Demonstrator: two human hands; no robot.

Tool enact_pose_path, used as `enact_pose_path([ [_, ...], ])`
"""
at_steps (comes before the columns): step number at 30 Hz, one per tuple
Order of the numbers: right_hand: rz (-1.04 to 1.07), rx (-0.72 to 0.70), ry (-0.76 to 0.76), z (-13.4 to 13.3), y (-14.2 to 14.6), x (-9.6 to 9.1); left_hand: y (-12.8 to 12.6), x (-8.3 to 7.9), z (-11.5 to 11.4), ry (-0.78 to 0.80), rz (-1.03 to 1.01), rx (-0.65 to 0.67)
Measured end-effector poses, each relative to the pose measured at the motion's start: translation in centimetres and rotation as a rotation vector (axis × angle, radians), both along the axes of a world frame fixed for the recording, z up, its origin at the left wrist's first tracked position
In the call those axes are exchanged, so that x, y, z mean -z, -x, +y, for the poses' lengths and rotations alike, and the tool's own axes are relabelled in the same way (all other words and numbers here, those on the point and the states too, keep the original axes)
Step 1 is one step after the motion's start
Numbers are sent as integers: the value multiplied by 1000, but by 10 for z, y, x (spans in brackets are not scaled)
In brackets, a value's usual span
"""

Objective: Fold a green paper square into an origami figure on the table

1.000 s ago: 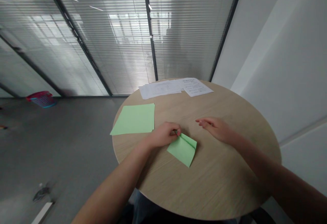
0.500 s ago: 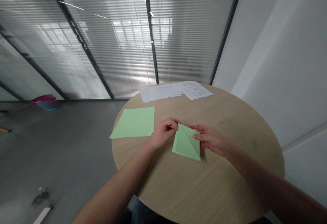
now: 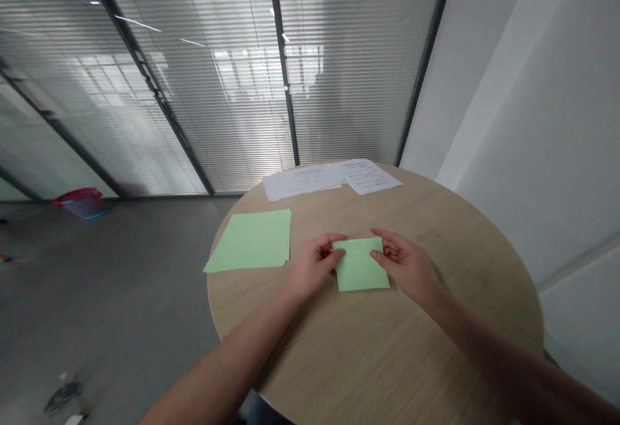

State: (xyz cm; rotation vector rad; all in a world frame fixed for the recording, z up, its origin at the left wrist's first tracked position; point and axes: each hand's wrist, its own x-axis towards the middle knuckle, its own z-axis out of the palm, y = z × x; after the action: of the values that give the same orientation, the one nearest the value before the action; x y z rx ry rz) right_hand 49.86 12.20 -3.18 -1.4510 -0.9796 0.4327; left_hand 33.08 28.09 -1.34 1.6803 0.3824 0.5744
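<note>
Standing on the grey floor (image 3: 121,296) well to the left of the round wooden surface (image 3: 387,360), close to the foot of the glass partition (image 3: 217,89), is the only container in view: a pink basket (image 3: 77,202) with a blue lower edge, too small and blurred for its contents to be told. The folded green paper (image 3: 362,267) lies flat on the surface near its middle, between the two hands and square to the viewer. It shows as a small, pale green rectangle, somewhat wider than deep, with clean straight edges and a plain upper face. The left hand (image 3: 312,269) is at the paper's left edge: its fingers (image 3: 339,254) are curled in together, with the thumb lying on top of the edge, pinching it. The right hand (image 3: 409,269) is at the right edge in mirror fashion: the thumb rests on the upper face near the far corner, the forefinger reaches along the far edge, and the remaining fingers are loosely bent beside the paper, so the edge is nipped between thumb and fingers. A stack of green sheets (image 3: 252,241), unfolded, lies on the surface to the left of the left hand, near but apart from it. White printed sheets (image 3: 329,178) lie at the far rim, well apart from both hands.
</note>
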Motion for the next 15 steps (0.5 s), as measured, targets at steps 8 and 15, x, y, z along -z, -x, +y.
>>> enact_pose_path([
  [8,23,88,-88,1,-5,1,2,4,-3,-178,-48,-99],
  [15,-248,127,-84,-6,-3,-7,3,1,-1,-352,-118,-139],
])
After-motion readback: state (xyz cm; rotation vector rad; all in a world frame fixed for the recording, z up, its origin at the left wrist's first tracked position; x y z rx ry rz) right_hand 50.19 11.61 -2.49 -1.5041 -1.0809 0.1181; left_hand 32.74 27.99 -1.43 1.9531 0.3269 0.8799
